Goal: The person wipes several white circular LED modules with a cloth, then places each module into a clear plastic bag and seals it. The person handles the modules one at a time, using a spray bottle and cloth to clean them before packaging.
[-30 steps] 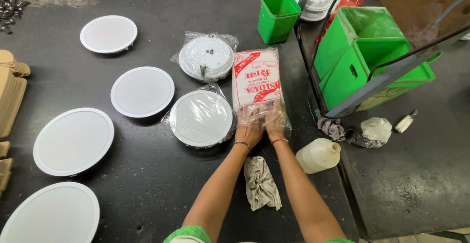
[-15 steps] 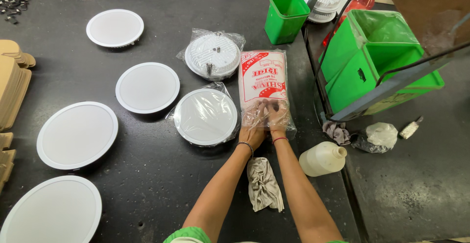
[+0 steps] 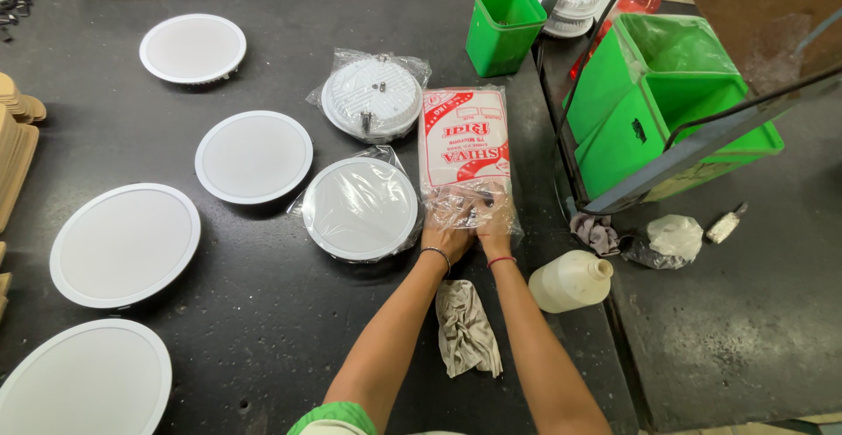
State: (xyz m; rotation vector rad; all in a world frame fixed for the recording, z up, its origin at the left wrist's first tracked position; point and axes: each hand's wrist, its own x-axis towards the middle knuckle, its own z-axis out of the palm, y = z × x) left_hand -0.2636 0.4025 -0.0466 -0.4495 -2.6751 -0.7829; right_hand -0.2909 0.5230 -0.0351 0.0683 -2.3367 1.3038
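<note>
A clear plastic packet (image 3: 464, 141) with red and white print lies flat on the dark table. Both hands grip its near, open end: my left hand (image 3: 448, 237) on the left corner, my right hand (image 3: 495, 230) beside it on the right. Left of the packet lies a round white lamp disc wrapped in clear film (image 3: 361, 208). A second wrapped disc (image 3: 372, 98), back side up with screws showing, sits behind it. A crumpled grey rag (image 3: 467, 327) lies between my forearms.
Several bare white discs (image 3: 253, 155) lie across the left of the table. A small green bin (image 3: 503, 29) stands at the back. Larger green bins (image 3: 667, 106), a white plastic bottle (image 3: 573, 280) and crumpled film (image 3: 675, 235) are on the right. Cardboard pieces (image 3: 13, 159) line the left edge.
Both hands stay on the packet's near end, with only small finger movements. The view has shifted slightly, so everything sits a little lower in the picture.
</note>
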